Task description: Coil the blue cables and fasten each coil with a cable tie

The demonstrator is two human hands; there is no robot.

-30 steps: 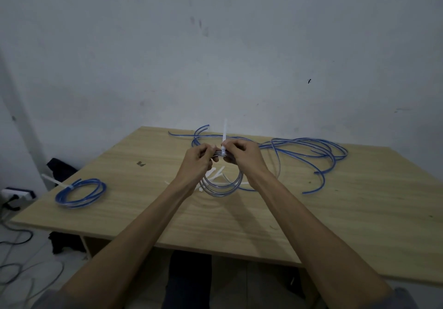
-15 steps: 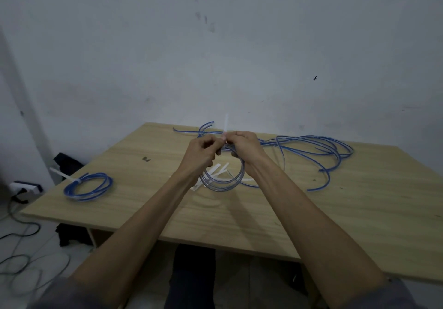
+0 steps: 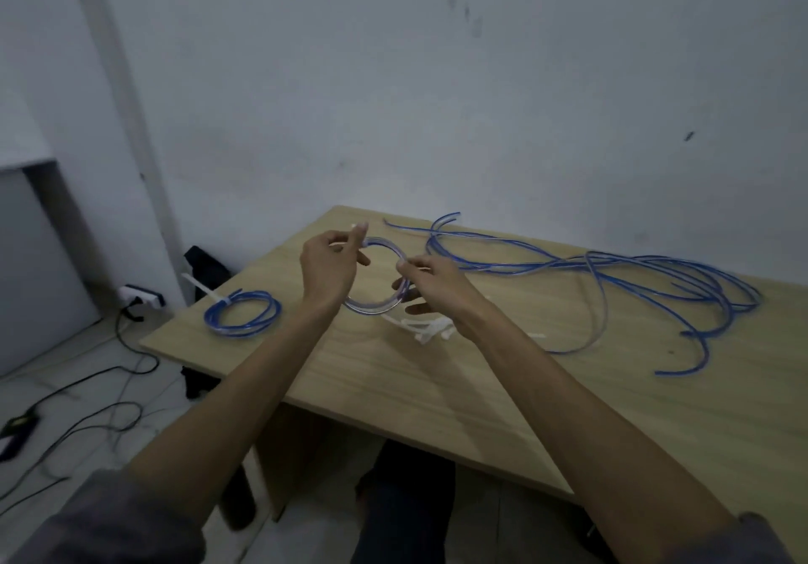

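One head-worn wide-angle view, looking forward and down.

The camera sits above and behind both forearms, close enough that they fill the lower frame, and faces the pale wooden desk [image 3: 503, 388] and the grey-white plaster wall [image 3: 437, 104] behind it. The view is turned slightly left, taking in the tiled floor [image 3: 78, 388] beside the desk.

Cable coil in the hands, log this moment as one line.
left hand: pinches cable tie | right hand: grips held coil | finished coil: tied | loose cables: uncoiled
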